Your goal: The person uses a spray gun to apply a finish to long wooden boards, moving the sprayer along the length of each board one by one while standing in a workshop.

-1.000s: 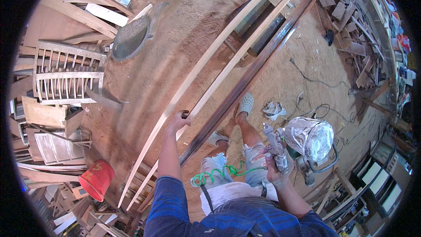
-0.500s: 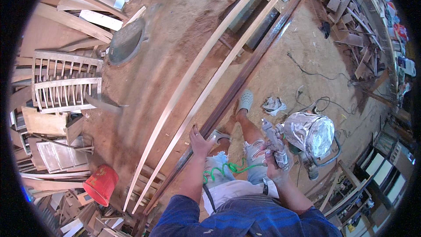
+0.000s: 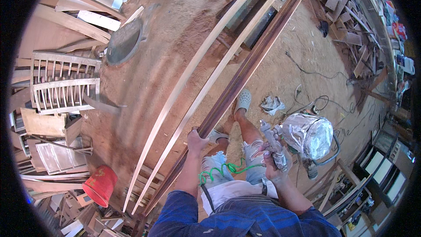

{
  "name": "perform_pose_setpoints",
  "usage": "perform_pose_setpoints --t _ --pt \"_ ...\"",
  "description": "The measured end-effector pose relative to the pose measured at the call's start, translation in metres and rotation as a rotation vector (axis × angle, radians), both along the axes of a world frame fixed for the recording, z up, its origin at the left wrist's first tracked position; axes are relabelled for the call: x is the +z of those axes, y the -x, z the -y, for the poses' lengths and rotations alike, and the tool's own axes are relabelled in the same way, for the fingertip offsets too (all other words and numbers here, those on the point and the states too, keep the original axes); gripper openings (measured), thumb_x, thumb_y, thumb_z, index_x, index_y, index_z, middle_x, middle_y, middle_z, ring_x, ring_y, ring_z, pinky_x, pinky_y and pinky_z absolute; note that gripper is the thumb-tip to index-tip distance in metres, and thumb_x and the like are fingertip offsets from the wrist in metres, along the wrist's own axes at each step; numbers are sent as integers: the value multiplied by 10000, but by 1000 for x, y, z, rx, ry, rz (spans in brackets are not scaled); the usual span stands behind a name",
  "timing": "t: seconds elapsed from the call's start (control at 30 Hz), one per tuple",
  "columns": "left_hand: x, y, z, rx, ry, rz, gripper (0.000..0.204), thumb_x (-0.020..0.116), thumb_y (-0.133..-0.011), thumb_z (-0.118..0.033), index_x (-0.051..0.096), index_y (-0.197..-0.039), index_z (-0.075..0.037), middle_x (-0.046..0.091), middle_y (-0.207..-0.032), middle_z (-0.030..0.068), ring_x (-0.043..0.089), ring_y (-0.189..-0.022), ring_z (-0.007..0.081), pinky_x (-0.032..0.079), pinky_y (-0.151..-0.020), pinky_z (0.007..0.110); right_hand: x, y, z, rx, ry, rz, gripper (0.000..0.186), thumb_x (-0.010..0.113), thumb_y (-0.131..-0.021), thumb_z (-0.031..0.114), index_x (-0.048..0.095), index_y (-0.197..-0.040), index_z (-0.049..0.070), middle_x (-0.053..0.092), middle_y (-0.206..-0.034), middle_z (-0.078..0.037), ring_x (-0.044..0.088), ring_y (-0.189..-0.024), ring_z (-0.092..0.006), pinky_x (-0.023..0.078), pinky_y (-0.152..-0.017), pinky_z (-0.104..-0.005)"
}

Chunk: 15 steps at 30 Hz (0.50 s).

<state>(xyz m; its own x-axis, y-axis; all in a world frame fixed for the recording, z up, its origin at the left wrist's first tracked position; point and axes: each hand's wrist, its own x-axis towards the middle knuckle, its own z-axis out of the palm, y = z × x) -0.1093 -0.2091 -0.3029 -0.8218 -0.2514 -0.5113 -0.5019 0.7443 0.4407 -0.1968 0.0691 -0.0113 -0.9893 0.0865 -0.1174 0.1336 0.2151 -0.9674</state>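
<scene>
My left hand [image 3: 198, 142] is closed round a long dark-brown wooden strip [image 3: 234, 87], which runs from lower left to upper right. A pale bare edge shows along its right side. In my right hand [image 3: 275, 172] is a paint-smeared spray gun [image 3: 272, 142], its nozzle end pointing up and away from me. A coiled green air hose [image 3: 224, 167] runs across my lap to the gun. Right beside the gun is a silver, paint-coated pot [image 3: 310, 137] with a curved handle; whether the two are joined I cannot tell. Two pale unpainted strips [image 3: 193, 109] [image 3: 177, 88] lie left of the dark one.
A red bucket [image 3: 101, 185] stands lower left, near slatted wooden frames [image 3: 66, 83] and stacked boards. Farther off are a round grey basin [image 3: 125, 44] and a dark open box [image 3: 258, 26]. Cables [image 3: 318, 74] and a crumpled cloth [image 3: 272, 105] lie on the dirt floor. Wood offcuts [image 3: 337, 6] pile up at upper right.
The dark strip has turned, so a pale edge now shows where a glossy dark face was. My left hand has shifted slightly left and wrapped round it. The spray gun has barely moved.
</scene>
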Motion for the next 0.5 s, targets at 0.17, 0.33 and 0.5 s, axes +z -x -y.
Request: perform_pose_setpoints --t 0.17,0.33,0.5 --pt "2 8 28 -4 -297 138 718 922 -553 -281 620 -1132 20 713 -1046 237 707 -977 349 563 -881 412 0 -7 -1 -12 2 84 219 624 -955 88 634 -1134 -38 698 -954 -111 636 -796 -155 507 -713 -289" --pt "2 23 40 0 -429 277 705 881 -572 -271 654 -1173 18 722 -1108 191 699 -1023 304 545 -933 395 0 -6 2 -48 89 95 237 625 -950 75 627 -1158 -40 702 -961 -100 627 -777 -133 503 -693 -268" --pt "5 24 42 -76 -401 341 768 889 -549 -252 649 -1230 11 716 -1147 188 692 -1054 298 536 -957 382 0 -4 0 35 14 47 271 623 -949 57 608 -1199 -47 699 -983 -107 636 -794 -142 515 -700 -282"
